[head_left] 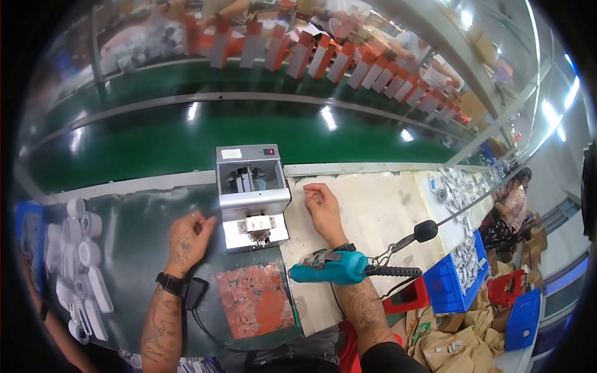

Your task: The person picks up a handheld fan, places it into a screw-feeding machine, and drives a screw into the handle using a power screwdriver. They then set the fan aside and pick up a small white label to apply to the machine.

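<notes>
A grey metal screw feeder (pixel 254 196) stands upright on the bench between my hands, with small screws heaped in its open top bay. My left hand (pixel 188 241) rests just left of the feeder, thumb and index finger apart, nothing visible in it. On the other side, my right hand (pixel 323 210) lies beside the feeder, fingers loosely bent and apart, also without anything visible. A teal electric screwdriver (pixel 329 267) hangs over my right wrist and hides part of it. Below the feeder lies a worn red mat (pixel 255 299).
White plastic parts (pixel 81 248) pile up at the left; more white parts (pixel 451 196) cover the bench's right end. A blue bin (pixel 457 280) stands right, near red stools and brown bags (pixel 444 342). Beyond a green conveyor (pixel 249 130) stand red-and-white boxes (pixel 301 56). Other people are nearby.
</notes>
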A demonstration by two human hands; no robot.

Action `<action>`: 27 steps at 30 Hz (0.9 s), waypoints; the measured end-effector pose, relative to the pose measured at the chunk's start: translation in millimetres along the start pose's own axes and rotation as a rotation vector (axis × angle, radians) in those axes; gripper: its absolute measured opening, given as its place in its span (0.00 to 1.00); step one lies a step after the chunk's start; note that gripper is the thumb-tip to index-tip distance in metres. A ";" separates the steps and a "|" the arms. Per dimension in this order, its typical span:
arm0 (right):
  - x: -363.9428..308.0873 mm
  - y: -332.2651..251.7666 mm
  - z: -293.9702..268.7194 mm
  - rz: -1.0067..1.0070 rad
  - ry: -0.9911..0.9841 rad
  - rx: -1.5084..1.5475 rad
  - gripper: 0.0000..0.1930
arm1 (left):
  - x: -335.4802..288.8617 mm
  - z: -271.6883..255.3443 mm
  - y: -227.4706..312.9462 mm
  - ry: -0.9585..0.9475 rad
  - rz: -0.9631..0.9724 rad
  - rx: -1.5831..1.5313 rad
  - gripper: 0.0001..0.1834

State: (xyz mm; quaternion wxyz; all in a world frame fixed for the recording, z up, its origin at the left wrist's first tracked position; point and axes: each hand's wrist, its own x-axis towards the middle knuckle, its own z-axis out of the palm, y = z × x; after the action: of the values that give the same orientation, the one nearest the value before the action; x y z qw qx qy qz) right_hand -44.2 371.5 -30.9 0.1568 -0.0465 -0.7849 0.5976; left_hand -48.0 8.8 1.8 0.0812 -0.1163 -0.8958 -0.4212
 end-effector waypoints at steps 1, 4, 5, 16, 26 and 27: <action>0.2 -0.7 0.5 0.001 -0.008 -0.007 0.18 | 0.1 -2.3 1.7 -0.007 -0.016 0.003 0.21; -0.1 -0.7 -4.5 -0.002 -0.008 -0.015 0.17 | 0.4 2.7 2.0 -0.011 -0.022 -0.019 0.20; -0.3 -0.3 -6.0 -0.010 -0.007 -0.010 0.17 | 1.0 4.9 1.1 -0.001 -0.016 -0.037 0.20; 2.7 7.5 0.2 0.009 0.043 -0.019 0.16 | 1.2 6.1 2.8 -0.005 -0.040 -0.038 0.20; 4.2 14.1 1.5 0.008 0.053 -0.094 0.17 | 0.3 6.3 -5.0 0.025 -0.023 -0.006 0.20; 4.3 14.2 1.4 0.010 0.053 -0.093 0.17 | 0.4 6.1 -2.9 0.021 -0.024 -0.012 0.20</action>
State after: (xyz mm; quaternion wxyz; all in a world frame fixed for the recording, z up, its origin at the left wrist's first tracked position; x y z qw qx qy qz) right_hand -50.3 375.3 -44.0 0.1721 -0.0735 -0.8073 0.5597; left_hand -49.4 11.8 -4.1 0.0846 -0.1015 -0.8937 -0.4288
